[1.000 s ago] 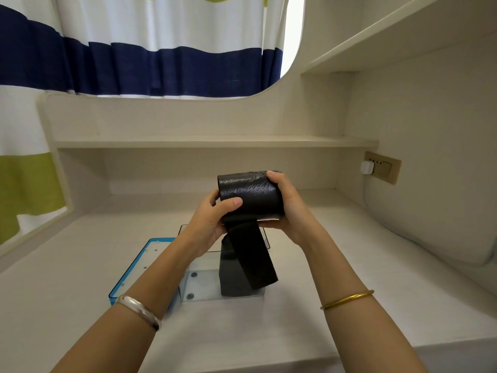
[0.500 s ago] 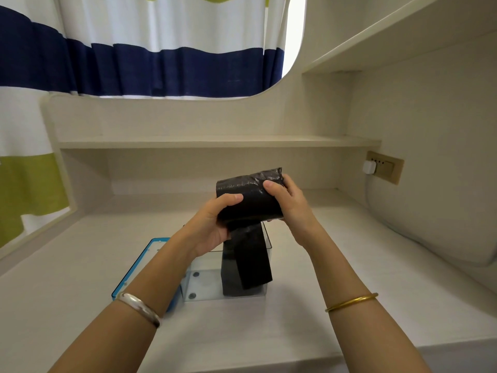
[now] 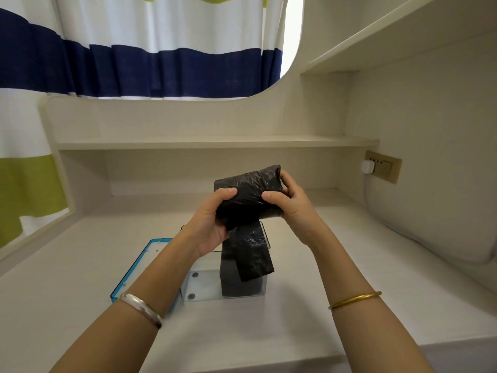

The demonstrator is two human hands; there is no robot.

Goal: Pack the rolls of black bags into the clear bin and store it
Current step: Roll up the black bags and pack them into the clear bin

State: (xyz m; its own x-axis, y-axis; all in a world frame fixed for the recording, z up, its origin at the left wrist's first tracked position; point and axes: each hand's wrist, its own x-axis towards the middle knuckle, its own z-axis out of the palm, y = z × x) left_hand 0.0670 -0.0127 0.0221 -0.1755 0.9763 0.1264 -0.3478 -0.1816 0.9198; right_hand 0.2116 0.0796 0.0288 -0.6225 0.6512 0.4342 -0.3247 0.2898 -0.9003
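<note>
Progress: one roll (image 3: 239, 281) stands already in your bin (image 3: 204, 286); lid (image 3: 142, 267) lies beside it, off. I judge packing is partly done, storing not yet.
Roll in hand: second roll (image 3: 247, 195) is above the bin, its loose tail (image 3: 252, 254) hanging down.
Fingers: your left hand (image 3: 209, 224) and right hand (image 3: 290, 205) both grasp this roll, thumbs on top.

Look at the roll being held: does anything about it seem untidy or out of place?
Yes. The roll, held in both hands, has come partly unwound: a loose tail hangs down into the open bin instead of being wrapped tight.
</note>
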